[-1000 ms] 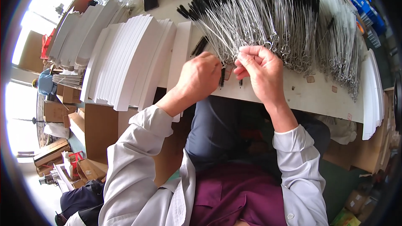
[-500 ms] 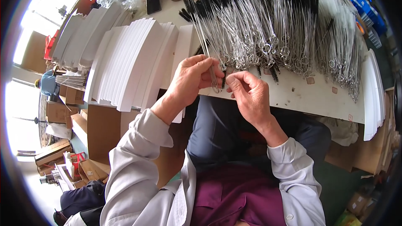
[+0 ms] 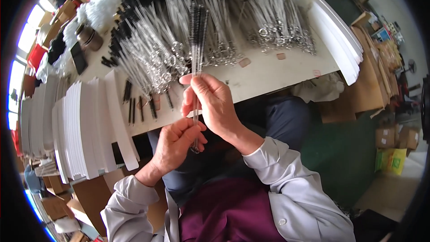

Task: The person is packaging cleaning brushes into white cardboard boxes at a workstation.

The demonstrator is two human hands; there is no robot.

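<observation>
A small bundle of straw brushes (image 3: 198, 29) stands nearly upright between my hands, black bristles at the top and wire loops at the bottom. My left hand (image 3: 172, 145) is closed around the lower wire handles, just above the loops. Higher up, the thumb and fingers of my right hand (image 3: 215, 103) close on the same handles. Behind the bundle, a big pile of straw brushes (image 3: 150, 47) lies with bristles away from me and loops toward me. Several short black brushes (image 3: 142, 110) lie near the front edge, left of my hands.
White cardboard strips (image 3: 85, 125) stand stacked at the left of the table (image 3: 264, 74); more white strips (image 3: 336, 36) lie at its right end. A second heap of brushes (image 3: 280, 18) sits right of the pile. A phone (image 3: 79, 58) and metal flask (image 3: 89, 38) stand back left.
The view has swung to the right. My right hand, earlier pinched beside the handles, now grips them above my left hand, which has moved down toward the loops.
</observation>
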